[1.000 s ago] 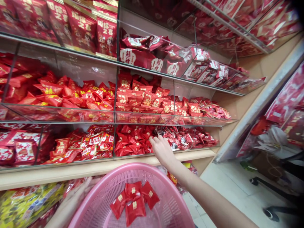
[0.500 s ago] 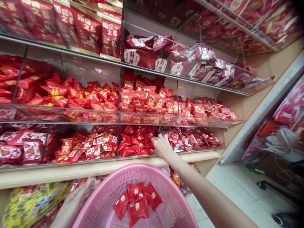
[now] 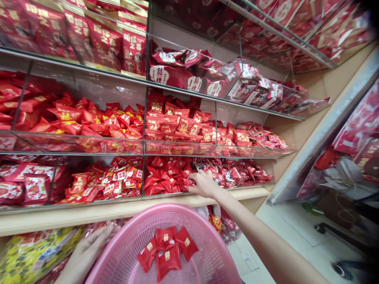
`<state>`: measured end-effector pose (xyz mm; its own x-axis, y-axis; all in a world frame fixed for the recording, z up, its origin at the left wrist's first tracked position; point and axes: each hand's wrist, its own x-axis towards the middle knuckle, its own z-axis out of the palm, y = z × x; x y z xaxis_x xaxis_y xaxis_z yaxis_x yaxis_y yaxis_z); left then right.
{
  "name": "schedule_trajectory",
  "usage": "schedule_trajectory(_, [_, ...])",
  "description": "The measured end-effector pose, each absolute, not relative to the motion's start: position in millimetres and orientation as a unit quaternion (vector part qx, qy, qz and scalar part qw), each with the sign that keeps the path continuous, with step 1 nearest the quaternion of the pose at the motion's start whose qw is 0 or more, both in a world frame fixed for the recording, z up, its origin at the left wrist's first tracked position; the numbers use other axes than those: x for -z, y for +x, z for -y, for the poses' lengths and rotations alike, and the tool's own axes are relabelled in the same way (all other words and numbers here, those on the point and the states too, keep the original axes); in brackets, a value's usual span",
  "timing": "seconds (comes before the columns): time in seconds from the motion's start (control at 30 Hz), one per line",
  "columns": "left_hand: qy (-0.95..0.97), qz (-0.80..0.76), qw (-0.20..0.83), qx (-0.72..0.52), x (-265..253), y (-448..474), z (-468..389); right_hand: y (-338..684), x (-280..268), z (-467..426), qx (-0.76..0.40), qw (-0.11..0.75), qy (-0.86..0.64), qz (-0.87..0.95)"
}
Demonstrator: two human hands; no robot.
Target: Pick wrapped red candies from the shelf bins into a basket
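Observation:
My right hand (image 3: 203, 184) reaches over the front of the lowest shelf. Its fingertips are at the small red wrapped packets (image 3: 167, 177), thumb and fingers slightly apart, with nothing visibly held between them. Below the shelf edge, a pink plastic basket (image 3: 115, 240) with mesh sides is tilted toward me. Several red packets (image 3: 168, 261) with gold print lie together on its bottom. My left hand (image 3: 91, 246) lies along the basket's outer left side and holds it at the rim; some of its fingers are hidden there.
Patterned red packets (image 3: 231, 171) fill the compartment right of my hand. Clear dividers split the shelves above, which hold more red packets (image 3: 183, 124). A pale wooden ledge (image 3: 74, 212) runs below. Yellow bagged goods (image 3: 29, 252) lie lower left; a wooden side panel (image 3: 281, 157) stands right.
My right hand has shifted slightly lower and left against the compartments, its thumb and fingers parting. The view has shifted a little; the basket and its packets look the same.

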<state>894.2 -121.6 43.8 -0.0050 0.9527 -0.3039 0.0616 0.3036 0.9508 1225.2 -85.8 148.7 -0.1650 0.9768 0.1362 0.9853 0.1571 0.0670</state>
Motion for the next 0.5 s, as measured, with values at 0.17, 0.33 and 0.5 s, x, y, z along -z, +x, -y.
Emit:
schedule_trajectory(0.17, [0.535,-0.618,0.39,-0.425,-36,882,116,1229,-149,94,0.038,0.137,-0.655,0.742])
schedule_trajectory(0.33, [0.608,-0.595,0.262,-0.455,-64,888,122,1219,-151,115,-0.205,0.314,-0.551,0.745])
schedule_trajectory(0.5, [0.655,-0.49,0.36,-0.448,-104,935,130,1191,-146,145,-0.475,0.353,-0.396,0.702])
